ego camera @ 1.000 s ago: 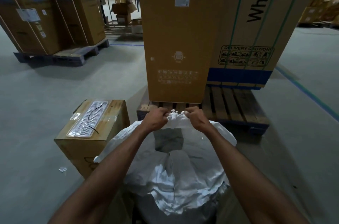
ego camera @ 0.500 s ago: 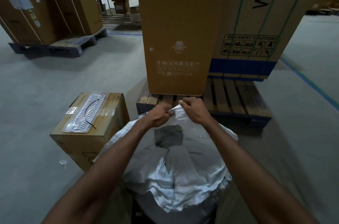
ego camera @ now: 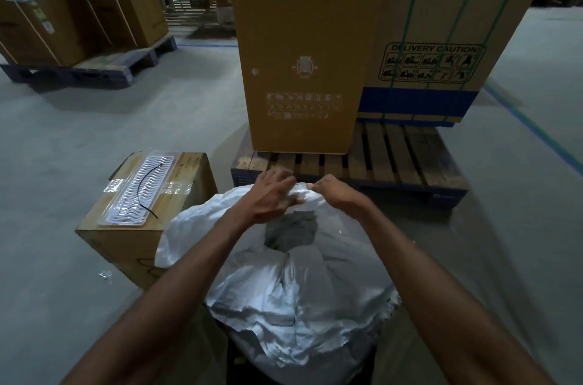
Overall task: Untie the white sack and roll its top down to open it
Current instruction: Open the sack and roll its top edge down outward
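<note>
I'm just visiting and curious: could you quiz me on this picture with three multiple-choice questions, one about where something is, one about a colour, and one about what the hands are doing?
1. Where is the small box relative to the sack?
A. To its left
B. On top of it
C. On the pallet behind it

2. What colour are the straps on the big carton?
A. Red
B. Green
C. Yellow

3. What is the right hand doing?
A. Hanging free at the side
B. Resting flat on the pallet
C. Gripping the sack's bunched top

Answers:
1. A: the small box stands on the floor left of the sack.
2. B: thin green bands run down the carton's printed side.
3. C: its fingers curl round the gathered white cloth, while the left hand touches the same bunch with straighter fingers.
</note>
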Action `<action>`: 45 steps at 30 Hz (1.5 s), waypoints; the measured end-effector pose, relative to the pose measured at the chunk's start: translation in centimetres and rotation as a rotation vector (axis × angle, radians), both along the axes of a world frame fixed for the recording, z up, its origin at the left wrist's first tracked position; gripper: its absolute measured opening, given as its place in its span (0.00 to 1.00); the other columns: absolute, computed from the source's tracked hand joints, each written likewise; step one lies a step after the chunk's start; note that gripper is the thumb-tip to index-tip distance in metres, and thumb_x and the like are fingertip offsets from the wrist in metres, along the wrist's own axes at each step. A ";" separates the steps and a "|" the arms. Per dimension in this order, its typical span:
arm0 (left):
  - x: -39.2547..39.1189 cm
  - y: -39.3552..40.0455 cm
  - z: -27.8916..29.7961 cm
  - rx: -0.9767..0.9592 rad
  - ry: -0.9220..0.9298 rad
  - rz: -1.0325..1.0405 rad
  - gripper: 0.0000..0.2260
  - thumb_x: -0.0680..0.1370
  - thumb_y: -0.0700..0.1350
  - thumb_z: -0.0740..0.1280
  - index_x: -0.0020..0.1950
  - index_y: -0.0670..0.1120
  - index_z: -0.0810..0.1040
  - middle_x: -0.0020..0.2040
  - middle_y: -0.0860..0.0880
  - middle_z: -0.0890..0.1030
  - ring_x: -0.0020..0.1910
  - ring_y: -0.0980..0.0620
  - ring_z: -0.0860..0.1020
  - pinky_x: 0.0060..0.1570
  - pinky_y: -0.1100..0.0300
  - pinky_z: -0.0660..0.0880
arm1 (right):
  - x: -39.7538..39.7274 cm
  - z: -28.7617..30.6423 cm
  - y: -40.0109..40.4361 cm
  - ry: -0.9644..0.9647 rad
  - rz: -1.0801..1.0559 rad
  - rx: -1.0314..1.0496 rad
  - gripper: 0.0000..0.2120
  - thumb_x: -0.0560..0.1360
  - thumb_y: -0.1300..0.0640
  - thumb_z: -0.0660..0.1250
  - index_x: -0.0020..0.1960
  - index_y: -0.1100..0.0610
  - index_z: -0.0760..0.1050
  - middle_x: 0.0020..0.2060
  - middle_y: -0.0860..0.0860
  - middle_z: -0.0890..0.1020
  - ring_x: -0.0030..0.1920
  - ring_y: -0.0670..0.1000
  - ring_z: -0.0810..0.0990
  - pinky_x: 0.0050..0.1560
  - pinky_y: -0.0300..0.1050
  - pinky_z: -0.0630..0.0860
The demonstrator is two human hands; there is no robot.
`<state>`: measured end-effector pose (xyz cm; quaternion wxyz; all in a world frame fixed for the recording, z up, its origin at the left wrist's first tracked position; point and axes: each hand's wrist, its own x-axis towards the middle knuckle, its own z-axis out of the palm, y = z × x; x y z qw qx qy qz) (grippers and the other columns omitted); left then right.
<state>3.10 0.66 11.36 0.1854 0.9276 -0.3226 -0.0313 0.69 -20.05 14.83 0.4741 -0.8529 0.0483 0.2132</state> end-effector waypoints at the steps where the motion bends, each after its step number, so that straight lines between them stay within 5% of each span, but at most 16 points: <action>1: -0.2 -0.3 0.1 -0.066 -0.012 0.005 0.19 0.83 0.60 0.60 0.59 0.47 0.78 0.62 0.46 0.75 0.57 0.48 0.72 0.61 0.47 0.70 | 0.2 0.4 -0.2 0.037 0.003 0.015 0.19 0.85 0.48 0.61 0.45 0.59 0.82 0.37 0.54 0.83 0.37 0.51 0.78 0.43 0.48 0.74; 4: 0.1 -1.2 0.2 -0.168 0.189 0.167 0.21 0.84 0.58 0.59 0.46 0.42 0.81 0.45 0.45 0.80 0.41 0.47 0.76 0.45 0.49 0.74 | 0.3 0.2 -0.3 -0.207 -0.024 -0.007 0.28 0.83 0.37 0.57 0.54 0.61 0.80 0.46 0.58 0.83 0.44 0.51 0.80 0.48 0.50 0.75; 7: 1.4 -1.4 1.0 -0.251 0.387 0.340 0.18 0.83 0.52 0.62 0.46 0.40 0.84 0.45 0.40 0.82 0.45 0.38 0.81 0.50 0.47 0.78 | -1.2 -1.0 0.2 -0.592 0.089 -0.482 0.26 0.80 0.33 0.57 0.63 0.53 0.72 0.53 0.50 0.80 0.49 0.50 0.79 0.50 0.52 0.76; 10: 2.8 -1.4 1.4 -0.263 0.573 0.343 0.15 0.80 0.51 0.62 0.51 0.43 0.85 0.51 0.39 0.83 0.52 0.36 0.81 0.56 0.44 0.78 | -2.2 -2.1 0.4 -0.792 0.110 -0.772 0.10 0.84 0.45 0.58 0.52 0.50 0.70 0.45 0.50 0.81 0.38 0.51 0.76 0.37 0.47 0.69; 13: 2.6 -1.4 1.0 -0.044 0.309 0.212 0.23 0.79 0.60 0.59 0.62 0.46 0.80 0.59 0.42 0.82 0.56 0.41 0.80 0.55 0.47 0.76 | -1.5 -2.3 -0.1 -0.612 -0.008 -0.545 0.15 0.85 0.44 0.56 0.48 0.50 0.75 0.40 0.51 0.82 0.39 0.54 0.78 0.38 0.49 0.73; 16: 1.8 -1.6 -0.2 -0.156 0.203 0.020 0.24 0.81 0.63 0.56 0.73 0.53 0.72 0.71 0.47 0.75 0.65 0.49 0.74 0.63 0.48 0.72 | -0.4 -1.9 -0.6 -0.367 -0.030 -0.261 0.20 0.84 0.42 0.56 0.53 0.51 0.83 0.45 0.52 0.84 0.46 0.54 0.82 0.50 0.54 0.79; 20: 0.3 -2.4 -0.4 -0.127 0.203 -0.003 0.21 0.83 0.63 0.55 0.61 0.50 0.77 0.56 0.46 0.80 0.51 0.49 0.77 0.53 0.45 0.77 | 0.4 -1.7 -0.9 -0.113 -0.056 -0.031 0.19 0.84 0.47 0.61 0.54 0.60 0.84 0.48 0.57 0.85 0.48 0.57 0.83 0.59 0.61 0.80; 24: 1.0 -3.2 -0.4 -0.072 0.099 0.200 0.20 0.82 0.58 0.58 0.48 0.47 0.85 0.40 0.48 0.83 0.38 0.49 0.79 0.45 0.48 0.79 | -0.9 -2.4 -0.6 -0.330 -0.012 -0.286 0.21 0.82 0.39 0.59 0.58 0.54 0.79 0.54 0.54 0.83 0.51 0.55 0.81 0.56 0.58 0.79; 27: 2.3 -3.4 -0.3 -0.205 0.283 0.371 0.21 0.80 0.56 0.62 0.37 0.41 0.80 0.33 0.48 0.79 0.31 0.49 0.74 0.41 0.50 0.76 | -2.9 -3.5 -0.4 -0.564 -0.027 -0.683 0.22 0.84 0.38 0.54 0.63 0.54 0.72 0.55 0.53 0.79 0.53 0.55 0.78 0.55 0.55 0.73; 29: 2.4 -3.4 0.3 -0.291 0.417 0.362 0.19 0.82 0.50 0.63 0.33 0.44 0.74 0.30 0.48 0.72 0.28 0.51 0.66 0.38 0.52 0.68 | -3.6 -4.0 -0.2 -0.626 -0.096 -0.757 0.20 0.85 0.41 0.54 0.60 0.55 0.74 0.51 0.53 0.81 0.50 0.55 0.79 0.54 0.54 0.71; 31: 2.0 -3.4 0.8 -0.291 0.440 0.280 0.17 0.83 0.51 0.62 0.36 0.46 0.73 0.33 0.49 0.71 0.30 0.52 0.67 0.39 0.54 0.65 | -3.6 -4.3 -0.4 -0.602 -0.206 -0.633 0.17 0.85 0.45 0.55 0.50 0.55 0.77 0.45 0.55 0.83 0.46 0.58 0.81 0.50 0.53 0.73; 34: 1.2 -3.3 0.7 -0.033 0.164 0.146 0.26 0.82 0.66 0.53 0.64 0.47 0.75 0.55 0.49 0.77 0.52 0.49 0.77 0.54 0.50 0.73 | -2.9 -3.4 -1.2 -0.459 -0.309 -0.439 0.20 0.84 0.44 0.55 0.42 0.53 0.77 0.42 0.56 0.84 0.44 0.59 0.82 0.46 0.52 0.76; 36: 0.6 -3.8 0.5 -0.011 0.095 -0.004 0.27 0.82 0.67 0.52 0.72 0.50 0.71 0.66 0.47 0.75 0.61 0.48 0.74 0.59 0.48 0.72 | -2.1 -2.8 -1.6 -0.338 -0.291 -0.288 0.22 0.84 0.45 0.57 0.39 0.55 0.78 0.41 0.55 0.83 0.44 0.57 0.81 0.45 0.52 0.74; 41: -1.2 -6.0 0.7 -0.161 0.202 -0.028 0.15 0.85 0.55 0.59 0.51 0.45 0.75 0.47 0.46 0.77 0.44 0.47 0.74 0.44 0.51 0.69 | -1.7 -1.5 -2.3 0.019 -0.329 0.196 0.18 0.84 0.52 0.60 0.68 0.61 0.78 0.62 0.56 0.81 0.60 0.57 0.80 0.63 0.53 0.75; 43: -1.2 -6.4 0.6 -0.137 0.201 0.040 0.19 0.84 0.56 0.58 0.45 0.43 0.78 0.42 0.45 0.79 0.39 0.46 0.75 0.41 0.52 0.69 | -1.9 -1.8 -2.8 -0.030 -0.338 0.181 0.19 0.85 0.49 0.59 0.66 0.61 0.78 0.59 0.56 0.81 0.56 0.55 0.79 0.57 0.50 0.75; 45: -0.8 -6.4 0.5 -0.075 0.185 0.141 0.23 0.82 0.59 0.56 0.44 0.44 0.81 0.41 0.45 0.81 0.39 0.48 0.77 0.43 0.53 0.72 | -2.5 -2.6 -3.2 -0.258 -0.276 -0.090 0.23 0.84 0.40 0.58 0.56 0.58 0.80 0.49 0.54 0.82 0.47 0.52 0.79 0.48 0.49 0.73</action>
